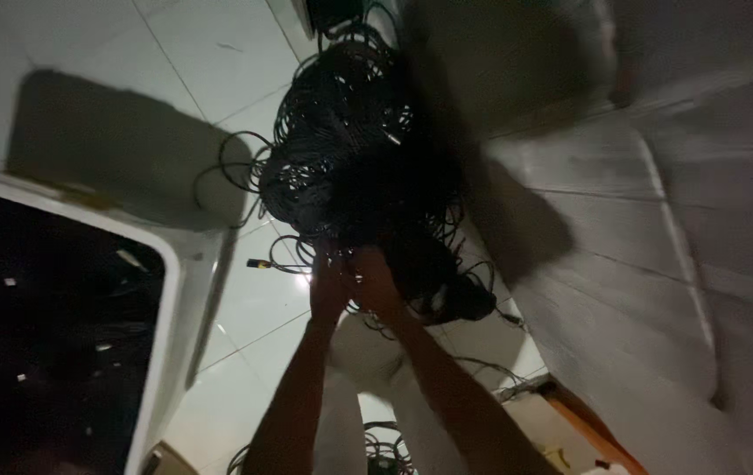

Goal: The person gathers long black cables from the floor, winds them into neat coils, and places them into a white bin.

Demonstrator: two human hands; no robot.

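Head view shows left hand (327, 286) and right hand (373, 280) side by side, both gripping the bottom of a big tangled bundle of black cables (350, 149) above a white tiled floor (209, 62).

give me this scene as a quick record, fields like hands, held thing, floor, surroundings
left hand: raised, at the lower edge of the cable bundle
right hand: beside it, fingers in the same bundle
cable bundle: big black tangle of coiled cables, loops hanging loose
floor: pale tiles
sofa: light, on the right
grip: cannot tell, too dark and blurred
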